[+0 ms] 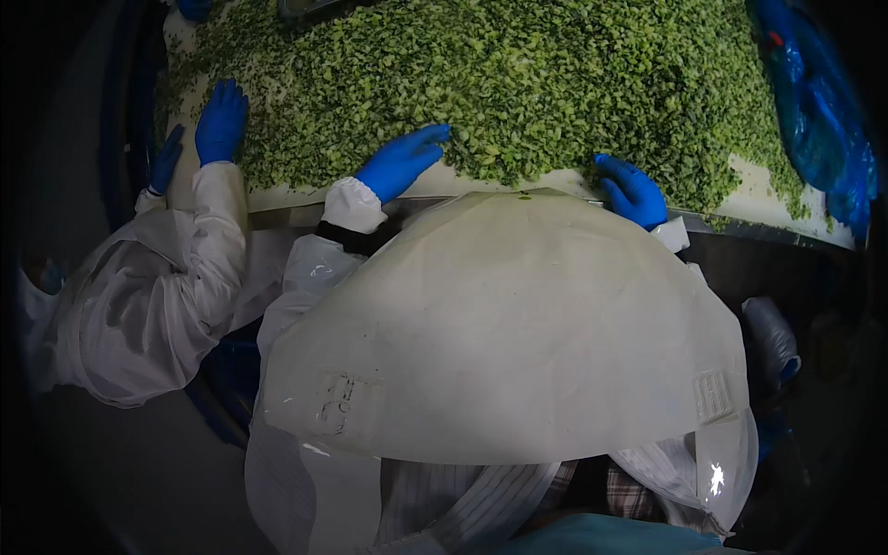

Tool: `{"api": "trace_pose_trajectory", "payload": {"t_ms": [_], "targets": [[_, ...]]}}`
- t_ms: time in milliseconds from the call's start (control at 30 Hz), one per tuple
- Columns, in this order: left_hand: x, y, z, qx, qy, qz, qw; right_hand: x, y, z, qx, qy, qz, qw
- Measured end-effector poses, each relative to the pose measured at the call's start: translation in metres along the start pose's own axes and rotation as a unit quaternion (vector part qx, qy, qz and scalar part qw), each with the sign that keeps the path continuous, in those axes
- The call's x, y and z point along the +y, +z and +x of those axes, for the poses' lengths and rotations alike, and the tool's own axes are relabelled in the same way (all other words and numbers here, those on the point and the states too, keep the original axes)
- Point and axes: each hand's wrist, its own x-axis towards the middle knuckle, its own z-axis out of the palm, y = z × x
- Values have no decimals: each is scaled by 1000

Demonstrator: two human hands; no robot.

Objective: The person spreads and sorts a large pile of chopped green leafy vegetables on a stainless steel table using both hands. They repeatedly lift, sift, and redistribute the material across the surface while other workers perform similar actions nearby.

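Observation:
A broad layer of chopped green leaf pieces (513,90) lies spread over a white tabletop (423,184) before me. My left hand (401,164), in a blue glove, rests at the near edge of the layer, its fingertips pointing right against the pieces. My right hand (633,192), also blue-gloved, is over the table's near edge, fingers towards the pieces and thumb apart. Nothing shows in either hand. Between my hands, a single small green piece (525,198) sits on the top of my white apron (513,312).
On the left, a co-worker in white sleeves (218,191) has a blue-gloved hand (223,121) at the layer's edge. A blue plastic bag or sheet (822,125) lies along the right side. Part of a tray (305,8) shows at the top. A metal rim (756,227) borders the table.

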Motion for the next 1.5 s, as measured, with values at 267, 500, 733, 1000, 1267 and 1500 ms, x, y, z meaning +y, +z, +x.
{"api": "trace_pose_trajectory", "payload": {"t_ms": [267, 500, 733, 1000, 1267, 1500], "targets": [[26, -8, 38, 32, 67, -213, 974, -14, 2, 25, 30, 34, 133, 990], [20, 7, 48, 98, -3, -23, 995, -54, 21, 81, -228, 60, 113, 965], [-10, -32, -37, 278, 11, 140, 950, -35, 10, 100, -116, -12, 193, 974], [-7, -6, -56, 273, 23, 251, 928, -66, 18, 169, 84, -82, 47, 992], [-7, -5, -57, 262, 18, 242, 934, -113, 70, 212, -74, -297, -336, 890], [-8, -3, -56, 254, 10, 232, 939, -20, 22, 228, -11, -13, -94, 995]]}}
